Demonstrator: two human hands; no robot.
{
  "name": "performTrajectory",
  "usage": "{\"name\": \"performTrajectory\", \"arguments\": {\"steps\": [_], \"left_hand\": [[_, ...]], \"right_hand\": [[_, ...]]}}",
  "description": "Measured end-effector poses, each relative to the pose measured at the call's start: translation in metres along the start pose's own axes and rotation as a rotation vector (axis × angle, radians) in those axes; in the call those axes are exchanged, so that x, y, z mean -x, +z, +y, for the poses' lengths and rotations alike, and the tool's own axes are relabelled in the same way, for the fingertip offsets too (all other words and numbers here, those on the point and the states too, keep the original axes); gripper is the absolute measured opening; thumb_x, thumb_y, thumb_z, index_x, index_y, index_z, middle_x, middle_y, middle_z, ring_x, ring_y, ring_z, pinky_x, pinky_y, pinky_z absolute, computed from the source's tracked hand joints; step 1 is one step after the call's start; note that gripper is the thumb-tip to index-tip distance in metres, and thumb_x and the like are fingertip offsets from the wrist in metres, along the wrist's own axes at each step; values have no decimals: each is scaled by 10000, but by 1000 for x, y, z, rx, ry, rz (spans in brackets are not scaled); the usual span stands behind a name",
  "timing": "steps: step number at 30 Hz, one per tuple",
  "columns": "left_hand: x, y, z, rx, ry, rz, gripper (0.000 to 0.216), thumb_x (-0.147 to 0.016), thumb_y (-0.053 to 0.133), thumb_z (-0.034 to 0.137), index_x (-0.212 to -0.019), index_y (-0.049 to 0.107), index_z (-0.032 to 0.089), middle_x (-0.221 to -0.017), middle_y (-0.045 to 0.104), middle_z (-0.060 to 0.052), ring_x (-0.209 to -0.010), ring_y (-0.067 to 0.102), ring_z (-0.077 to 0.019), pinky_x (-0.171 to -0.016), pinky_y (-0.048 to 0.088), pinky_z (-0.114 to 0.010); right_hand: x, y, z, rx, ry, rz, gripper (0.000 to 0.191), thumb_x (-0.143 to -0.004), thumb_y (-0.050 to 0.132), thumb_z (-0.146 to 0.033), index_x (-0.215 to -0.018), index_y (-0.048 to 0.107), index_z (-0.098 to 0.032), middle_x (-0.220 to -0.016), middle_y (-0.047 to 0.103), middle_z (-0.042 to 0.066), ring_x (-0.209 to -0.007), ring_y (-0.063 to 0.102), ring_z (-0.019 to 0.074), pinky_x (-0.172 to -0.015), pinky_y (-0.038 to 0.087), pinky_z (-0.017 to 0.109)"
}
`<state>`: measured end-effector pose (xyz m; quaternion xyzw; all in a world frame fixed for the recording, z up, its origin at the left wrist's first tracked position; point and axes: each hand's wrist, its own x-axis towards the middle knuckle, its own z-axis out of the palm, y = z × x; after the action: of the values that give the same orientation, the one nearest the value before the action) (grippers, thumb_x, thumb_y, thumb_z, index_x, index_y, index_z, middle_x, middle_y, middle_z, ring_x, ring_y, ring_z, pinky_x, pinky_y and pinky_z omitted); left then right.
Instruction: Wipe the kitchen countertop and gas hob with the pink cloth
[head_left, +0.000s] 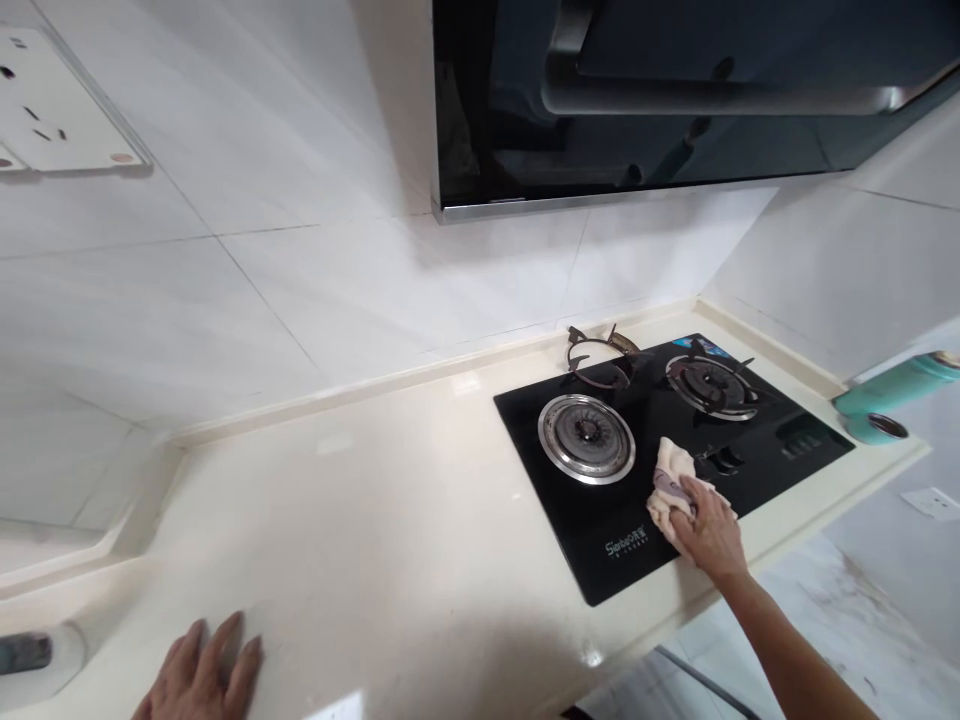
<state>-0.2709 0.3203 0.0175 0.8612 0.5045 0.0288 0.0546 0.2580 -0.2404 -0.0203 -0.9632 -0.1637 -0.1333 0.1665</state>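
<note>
My right hand (709, 530) presses a bunched cream cloth (670, 480) onto the black glass gas stove (547, 510), near its front edge beside the control knobs (724, 460). The left burner (586, 438) is bare of its pan support. That pan support (600, 360) stands at the stove's back edge, tilted against the wall side. On the right burner (712, 385) another pan support is in place. My left hand (202, 675) lies on the cream countertop (360, 560) at the lower left, fingers spread, holding nothing.
A dark range hood (660, 140) hangs over the stove. At the right end of the counter are a teal bottle (896, 385) and a teal cup-like piece (874, 430). A white wall socket (67, 100) is at upper left, and a grey-and-clear object (37, 655) at lower left.
</note>
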Motion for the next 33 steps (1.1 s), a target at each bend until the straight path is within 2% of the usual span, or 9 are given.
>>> {"name": "performTrajectory", "arguments": {"steps": [2, 5, 11, 14, 17, 22, 26, 30, 33], "left_hand": [[0, 0, 1, -2, -1, -3, 705, -996, 229, 639, -1510, 484, 230, -1657, 350, -192, -1591, 251, -376, -1234, 264, -612], [0, 3, 0, 4, -1, 22, 700, -998, 234, 641, -1515, 480, 239, -1652, 364, -185, -1592, 251, -365, -1237, 254, -611], [-1, 2, 1, 1, -3, 14, 750, -990, 217, 666, -1516, 502, 213, -1657, 362, -199, -1592, 252, -377, -1229, 270, -618], [-2, -1, 2, -3, -17, 4, 764, -981, 202, 668, -1515, 509, 216, -1657, 372, -192, -1588, 267, -377, -1230, 276, -623], [-2, -2, 3, -5, -13, 18, 750, -979, 216, 656, -1516, 510, 223, -1654, 383, -189, -1585, 278, -381, -1229, 282, -631], [-3, -1, 2, -5, -3, 25, 729, -980, 248, 659, -1510, 514, 234, -1648, 394, -190, -1573, 299, -385, -1213, 307, -644], [-3, 2, 2, 0, -4, 41, 705, -982, 267, 645, -1508, 513, 244, -1650, 400, -182, -1573, 307, -372, -1221, 301, -633], [-3, 5, 2, -3, -5, 54, 701, -985, 259, 642, -1491, 530, 238, -1656, 394, -185, -1579, 298, -372, -1223, 295, -625], [-2, 5, 3, 5, -14, 46, 660, -986, 273, 649, -1472, 526, 281, -1670, 394, -151, -1578, 304, -362, -1211, 310, -619]], "right_hand": [[4, 2, -10, 23, 22, 11, 567, -885, 416, -403, -1357, 596, -146, -1417, 591, 201, -1378, 472, 387, -1132, 404, 579], [45, 5, -57, 21, -41, -25, 499, -897, 439, -414, -1267, 673, -175, -1453, 563, 200, -1423, 435, 390, -1148, 381, 570], [152, 5, -209, -249, -450, -461, 519, -757, 632, -344, -1270, 680, -288, -1542, 544, 75, -1546, 290, 385, -1242, 239, 567], [177, 8, -240, -396, -664, -684, 512, -750, 666, -408, -1250, 675, -300, -1558, 538, 48, -1565, 270, 358, -1264, 202, 541], [187, 12, -208, -407, -769, -692, 494, -761, 681, -473, -1228, 686, -315, -1504, 590, 43, -1523, 347, 362, -1245, 237, 528], [180, -1, -72, -297, -763, -364, 439, -754, 659, -369, -1182, 674, -271, -1376, 642, 82, -1384, 476, 349, -1179, 334, 535], [128, -20, 19, -125, -386, -108, 331, -826, 545, -311, -1126, 659, -229, -1286, 635, 135, -1257, 530, 338, -1065, 441, 542], [73, -25, 45, 126, 159, 23, 409, -864, 479, -419, -1133, 639, -156, -1253, 616, 227, -1136, 553, 409, -924, 480, 603], [84, -19, 19, 183, 242, 60, 472, -888, 461, -457, -1182, 620, -123, -1295, 580, 278, -1145, 523, 463, -872, 466, 642]]}}
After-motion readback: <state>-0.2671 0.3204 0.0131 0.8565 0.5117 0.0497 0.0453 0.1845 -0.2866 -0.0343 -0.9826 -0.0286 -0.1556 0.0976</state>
